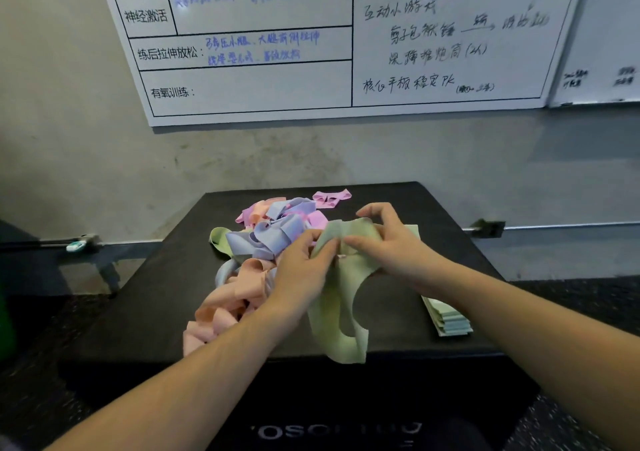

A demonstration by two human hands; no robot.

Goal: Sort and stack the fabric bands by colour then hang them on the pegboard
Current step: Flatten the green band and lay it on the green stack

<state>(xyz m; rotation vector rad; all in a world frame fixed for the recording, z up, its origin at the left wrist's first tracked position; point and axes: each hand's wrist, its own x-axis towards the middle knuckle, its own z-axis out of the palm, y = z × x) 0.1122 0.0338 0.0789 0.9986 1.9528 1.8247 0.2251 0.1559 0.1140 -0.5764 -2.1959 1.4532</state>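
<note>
currently both hands close together over the black box top (433, 208): left hand (301, 270) and right hand (388, 242) each pinch the upper edge of one green band (341, 298), which hangs off the front edge, likely to pull it flat for stacking. neat green stack (448, 315) lies just right; probable destination. unsorted pile (263, 242) of lilac, pink, peach bands sits left, so sorting looks early. no pegboard visible.
</note>
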